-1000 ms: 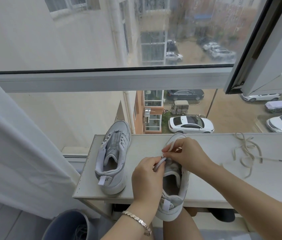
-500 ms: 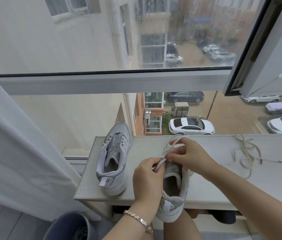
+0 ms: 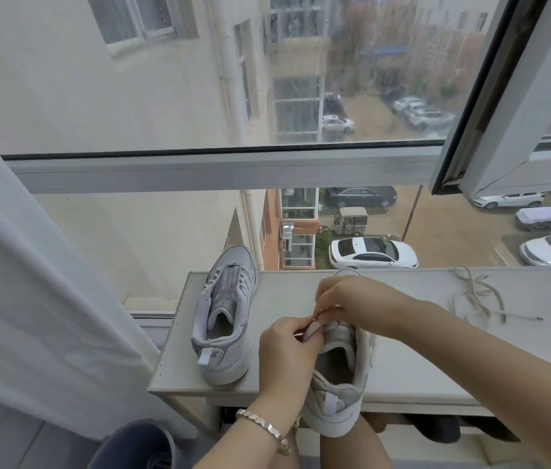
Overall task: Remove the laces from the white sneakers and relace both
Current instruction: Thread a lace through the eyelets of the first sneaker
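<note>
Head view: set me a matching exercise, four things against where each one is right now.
1 far sneaker; 2 near sneaker; 3 loose lace; 4 bracelet.
A on a wrist; B right part of the shelf, untouched; C its lace pinched by left hand and right hand; D left end of the shelf, untouched.
Pairs: 1-D, 2-C, 3-B, 4-A.

Near sneaker [image 3: 338, 384] at shelf [image 3: 301, 289] front edge, heel overhanging. Second sneaker [image 3: 226, 319] at its 10 o'clock, on shelf, toe toward window [image 3: 199, 170]. Loose lace [image 3: 473, 292] at 2 o'clock, on shelf. Bin [image 3: 132, 445] at 7 o'clock, below shelf. Curtain [image 3: 30, 299] at 9 o'clock, beyond second sneaker.
</note>
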`<state>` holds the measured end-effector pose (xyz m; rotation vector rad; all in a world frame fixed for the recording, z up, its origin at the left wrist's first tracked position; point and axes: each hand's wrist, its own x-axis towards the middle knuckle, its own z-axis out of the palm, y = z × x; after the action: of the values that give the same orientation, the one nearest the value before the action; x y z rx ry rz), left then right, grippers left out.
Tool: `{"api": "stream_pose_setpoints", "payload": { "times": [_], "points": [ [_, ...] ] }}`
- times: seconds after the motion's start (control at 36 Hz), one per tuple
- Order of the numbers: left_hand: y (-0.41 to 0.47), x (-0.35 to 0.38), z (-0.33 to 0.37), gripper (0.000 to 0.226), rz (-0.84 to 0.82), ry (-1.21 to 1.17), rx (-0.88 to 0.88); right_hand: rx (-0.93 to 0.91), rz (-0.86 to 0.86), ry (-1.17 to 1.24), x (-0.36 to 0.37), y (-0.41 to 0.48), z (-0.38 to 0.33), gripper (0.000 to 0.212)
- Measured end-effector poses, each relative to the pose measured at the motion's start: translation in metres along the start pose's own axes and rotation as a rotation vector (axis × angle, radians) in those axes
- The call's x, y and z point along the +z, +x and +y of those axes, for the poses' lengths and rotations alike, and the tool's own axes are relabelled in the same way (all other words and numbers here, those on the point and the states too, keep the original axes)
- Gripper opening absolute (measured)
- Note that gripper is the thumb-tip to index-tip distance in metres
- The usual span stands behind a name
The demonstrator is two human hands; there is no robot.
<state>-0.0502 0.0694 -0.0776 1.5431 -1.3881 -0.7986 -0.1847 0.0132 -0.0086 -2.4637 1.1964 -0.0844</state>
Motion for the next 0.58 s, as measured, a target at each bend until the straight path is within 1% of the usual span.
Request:
{"api": "stream_pose_setpoints", "payload": {
  "times": [0.11,0.17,0.25,0.33,0.39,0.44,0.5,0.58],
  "points": [
    [-0.002,0.001,0.001,0.011,-0.003,0.011,0.01,-0.166,0.027,-0.213,-0.001,-0.007,0.007,0.019],
    [-0.002,0.002,0.002,0.012,0.006,0.025,0.007,-0.247,0.056,-0.275,0.0,-0.009,0.009,0.02],
    [-0.004,0.003,0.002,0.011,0.013,0.073,0.029,-0.316,0.079,-0.307,0.002,-0.01,0.008,0.019],
    [-0.004,0.004,0.003,0.014,0.023,0.097,0.05,-0.309,0.115,-0.27,0.004,-0.008,0.008,0.019],
    [-0.004,0.004,0.003,0.018,0.025,0.126,0.073,-0.26,0.169,-0.213,0.006,-0.005,0.006,0.018],
    [-0.003,0.004,0.004,0.02,0.027,0.169,0.091,-0.181,0.243,-0.085,0.009,-0.004,-0.001,0.016],
    [-0.003,0.005,0.004,0.022,0.021,0.21,0.09,-0.129,0.334,0.082,0.01,-0.005,-0.014,0.014],
    [-0.001,0.006,0.004,0.04,0.036,0.264,0.098,-0.135,0.488,0.397,-0.005,-0.01,-0.045,0.015]
  ]
}}
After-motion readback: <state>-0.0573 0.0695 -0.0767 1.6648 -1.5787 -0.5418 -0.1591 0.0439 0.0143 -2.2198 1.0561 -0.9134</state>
